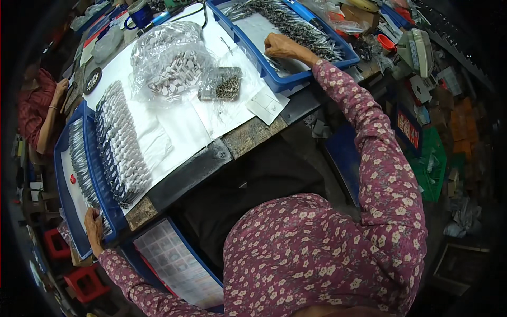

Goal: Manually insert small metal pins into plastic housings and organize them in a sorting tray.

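Note:
My right hand [280,46] reaches far forward into a blue tray [288,79] at the table's right end. Its fingers curl over a heap of thin dark metal pieces [296,26], and I cannot tell whether it holds any. My left hand [94,227] grips the near rim of a second blue tray [66,203] at the left end. That tray holds long rows of slim silver and dark pieces [82,158]. Both sleeves are maroon with a flower print.
A stack of grey-white pieces [119,142] lies on white sheets. A clear bag of pale discs [171,66], a small bag of tiny dark parts [227,87] and a paper card [268,104] sit mid-table. Another person's arm [50,113] rests at left. Red stools [84,282] stand below.

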The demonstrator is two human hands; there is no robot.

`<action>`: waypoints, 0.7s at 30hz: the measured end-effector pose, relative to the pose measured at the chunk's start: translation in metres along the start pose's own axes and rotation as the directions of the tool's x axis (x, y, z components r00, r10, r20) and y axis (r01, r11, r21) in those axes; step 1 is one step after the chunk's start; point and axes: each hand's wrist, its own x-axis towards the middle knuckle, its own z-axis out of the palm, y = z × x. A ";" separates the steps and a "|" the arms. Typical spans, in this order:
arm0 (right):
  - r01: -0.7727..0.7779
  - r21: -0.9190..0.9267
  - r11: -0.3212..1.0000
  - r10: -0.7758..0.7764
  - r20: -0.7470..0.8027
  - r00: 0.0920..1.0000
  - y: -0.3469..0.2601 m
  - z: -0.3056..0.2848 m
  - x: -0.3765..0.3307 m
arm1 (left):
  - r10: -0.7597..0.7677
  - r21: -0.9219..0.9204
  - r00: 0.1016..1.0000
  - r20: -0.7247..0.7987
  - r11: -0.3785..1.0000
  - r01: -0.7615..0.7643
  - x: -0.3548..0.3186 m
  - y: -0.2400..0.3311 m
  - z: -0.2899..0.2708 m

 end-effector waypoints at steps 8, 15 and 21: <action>-0.181 0.167 0.969 0.151 0.175 0.973 -0.014 -0.007 0.013 | -0.055 0.085 0.993 -0.101 0.994 0.063 -0.011 0.021 -0.004; -0.282 0.539 0.794 0.165 0.255 0.953 0.001 -0.001 0.005 | -0.058 0.206 0.989 -0.137 0.975 0.085 -0.015 0.060 -0.009; -0.283 0.439 0.853 0.207 0.212 0.955 -0.013 -0.002 0.006 | -0.006 0.257 0.925 -0.380 0.960 0.112 -0.025 0.056 -0.013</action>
